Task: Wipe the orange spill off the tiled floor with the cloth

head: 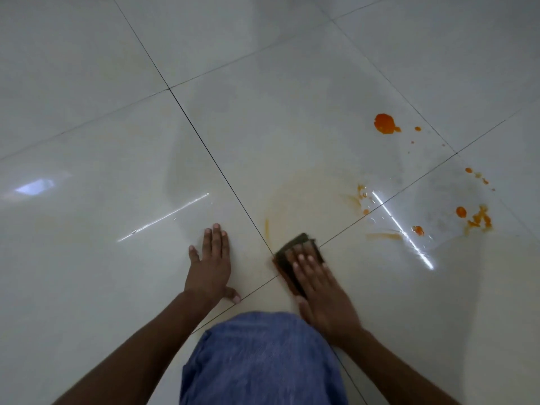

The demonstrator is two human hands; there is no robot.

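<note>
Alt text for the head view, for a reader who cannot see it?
A right hand presses a dark folded cloth flat onto a glossy pale tiled floor, while the left hand braces palm-down beside it. Orange spill blobs and smears remain to the right; a blue-clad knee fills the foreground.

The left hand (210, 267) lay flat, fingers together and thumb spread, left of the denim-clad knee (263, 361). The right hand (321, 293) pressed palm-down, fingers extended, beyond the knee's right side.
</note>
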